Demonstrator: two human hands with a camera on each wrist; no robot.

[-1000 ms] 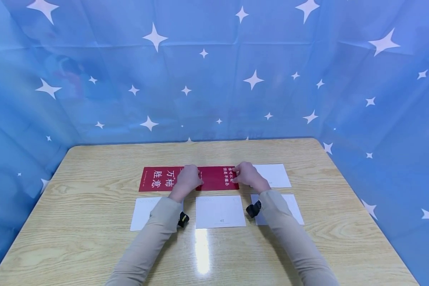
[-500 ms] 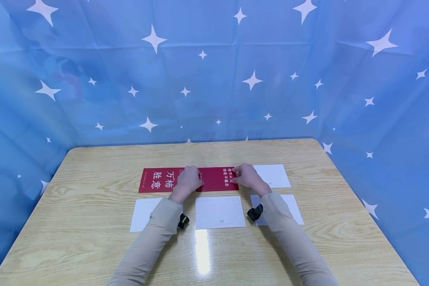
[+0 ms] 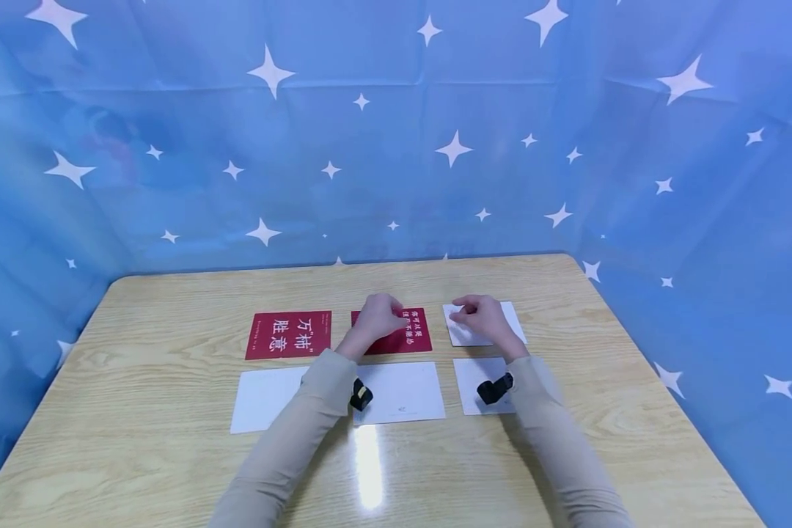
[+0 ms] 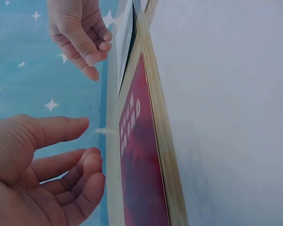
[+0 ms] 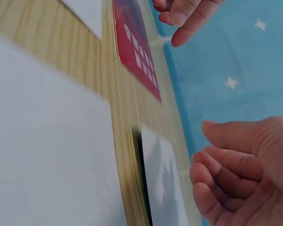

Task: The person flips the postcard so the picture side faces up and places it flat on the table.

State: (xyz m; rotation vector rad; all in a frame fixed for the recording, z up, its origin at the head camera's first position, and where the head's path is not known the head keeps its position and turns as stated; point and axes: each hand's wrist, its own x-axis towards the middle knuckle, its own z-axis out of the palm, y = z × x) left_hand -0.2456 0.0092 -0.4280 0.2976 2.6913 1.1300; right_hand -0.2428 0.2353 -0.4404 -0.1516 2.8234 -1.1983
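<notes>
The head view shows six cards on a wooden bench (image 3: 138,403), three at the back and three in front. On the left, the back left card (image 3: 287,335) is red with white writing, and the front left card (image 3: 259,402) is white, partly hidden by a sleeve. In the middle, the left hand (image 3: 378,319) is over the back middle card (image 3: 414,334), which is red too. Its fingers are a little bent, its thumb is apart from them, and it holds nothing. The front middle card (image 3: 402,390) is white. On the right, the right hand (image 3: 488,319) is over the back right card (image 3: 465,337), which is white. Its fingers are loosely bent and it holds nothing either. The front right card (image 3: 480,369) is white. Two cards show red and four show white, so it looks like two are done and four are left, but that is only a guess.
</notes>
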